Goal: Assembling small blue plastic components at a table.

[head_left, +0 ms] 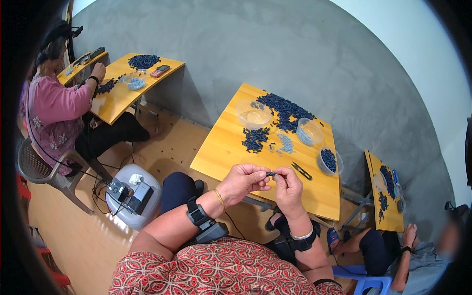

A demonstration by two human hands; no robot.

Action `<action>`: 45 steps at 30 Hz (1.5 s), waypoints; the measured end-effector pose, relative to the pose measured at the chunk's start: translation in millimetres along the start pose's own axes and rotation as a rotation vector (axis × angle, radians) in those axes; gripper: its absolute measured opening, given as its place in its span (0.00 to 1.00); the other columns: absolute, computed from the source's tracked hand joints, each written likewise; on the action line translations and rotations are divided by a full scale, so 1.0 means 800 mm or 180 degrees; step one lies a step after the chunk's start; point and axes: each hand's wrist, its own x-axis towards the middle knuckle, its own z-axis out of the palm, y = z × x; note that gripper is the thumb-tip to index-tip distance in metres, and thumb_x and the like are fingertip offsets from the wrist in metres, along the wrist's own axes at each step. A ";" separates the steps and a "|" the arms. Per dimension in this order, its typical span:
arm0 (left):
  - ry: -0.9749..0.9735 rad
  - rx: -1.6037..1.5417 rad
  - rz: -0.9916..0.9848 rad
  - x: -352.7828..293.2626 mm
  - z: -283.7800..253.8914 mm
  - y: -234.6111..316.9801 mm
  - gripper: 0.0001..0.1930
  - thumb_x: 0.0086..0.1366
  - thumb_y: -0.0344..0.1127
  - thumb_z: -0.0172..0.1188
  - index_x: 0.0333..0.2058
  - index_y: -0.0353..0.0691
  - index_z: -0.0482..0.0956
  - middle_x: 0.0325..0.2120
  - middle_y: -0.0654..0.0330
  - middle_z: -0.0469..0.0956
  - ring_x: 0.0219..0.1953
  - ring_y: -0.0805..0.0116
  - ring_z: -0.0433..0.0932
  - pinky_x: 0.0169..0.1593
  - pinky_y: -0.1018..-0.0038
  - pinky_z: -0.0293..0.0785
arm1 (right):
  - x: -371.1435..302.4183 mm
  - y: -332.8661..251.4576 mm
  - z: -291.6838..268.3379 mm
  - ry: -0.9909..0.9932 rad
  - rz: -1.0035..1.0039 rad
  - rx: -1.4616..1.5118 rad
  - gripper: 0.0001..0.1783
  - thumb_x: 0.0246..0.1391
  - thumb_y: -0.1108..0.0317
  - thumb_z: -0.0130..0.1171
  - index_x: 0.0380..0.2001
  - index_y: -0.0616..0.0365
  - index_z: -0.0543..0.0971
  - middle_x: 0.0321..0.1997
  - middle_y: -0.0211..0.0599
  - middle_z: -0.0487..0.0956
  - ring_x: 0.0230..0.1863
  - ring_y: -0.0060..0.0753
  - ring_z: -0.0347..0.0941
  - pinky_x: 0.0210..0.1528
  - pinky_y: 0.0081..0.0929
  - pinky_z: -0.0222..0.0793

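Above the near edge of a yellow wooden table (221, 142), my left hand (244, 183) pinches one end of a small dark blue tube-like piece (270, 174). My right hand (289, 189) is closed on its other end, fingertips almost meeting those of the left. Just beyond lie a loose pile of similar dark pieces (255, 140) and a small heap of light blue pieces (285, 143). Black thread snips (302, 171) rest on the table close to my right hand. The piece is too small to make out its exact kind.
A large dark pile (284, 109) covers the table's far side. Around it stand clear plastic bowls: one left (253, 115), one with light pieces (309, 132), one with dark pieces (329, 161). Co-workers sit at tables left and right. A grey box (132, 216) with devices and cables is on the floor.
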 end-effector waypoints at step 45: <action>-0.0171 -0.0682 -0.0424 0.022 -0.038 -0.005 0.09 0.63 0.31 0.49 0.37 0.33 0.74 0.26 0.63 0.74 0.29 0.76 0.74 0.39 0.75 0.76 | -0.014 0.241 -0.067 -0.0495 0.1191 -0.2784 0.13 0.41 0.74 0.57 0.35 0.60 0.72 0.37 0.48 0.70 0.43 0.50 0.64 0.45 0.40 0.61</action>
